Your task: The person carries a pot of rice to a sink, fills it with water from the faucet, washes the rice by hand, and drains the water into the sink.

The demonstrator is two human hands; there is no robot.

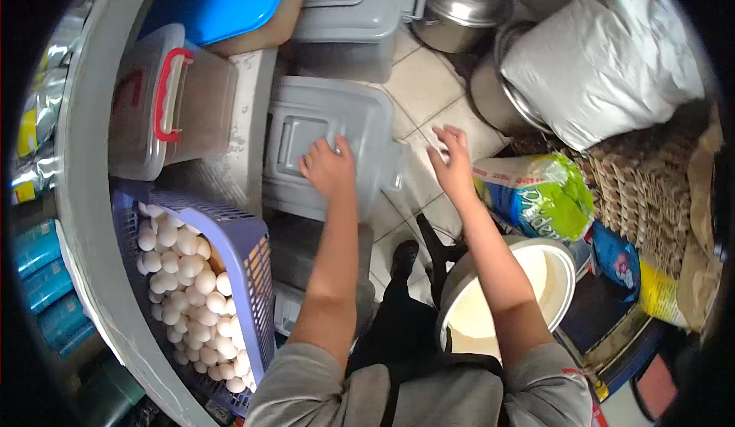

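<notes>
My left hand (329, 167) rests on or just above the grey lid (367, 121) of a storage bin, near the lid's recessed panel. Its fingers are apart and nothing shows in them. Over the tiled floor, to the right of that lid, my right hand (453, 165) hangs with thumb and fingers spread, holding nothing. A green and blue printed bag (547, 197) lies just beyond it. Beneath my right forearm stands a white bucket (565, 270) with pale cream-coloured contents.
A purple basket (256, 262) full of white eggs (195, 281) stands at left, below a clear box with a red handle (172, 94). Another grey bin (348, 33), a lidded metal pot (463, 6), a silver-grey sack (597, 67) and a wicker basket (639, 190) surround the tiled floor (429, 90).
</notes>
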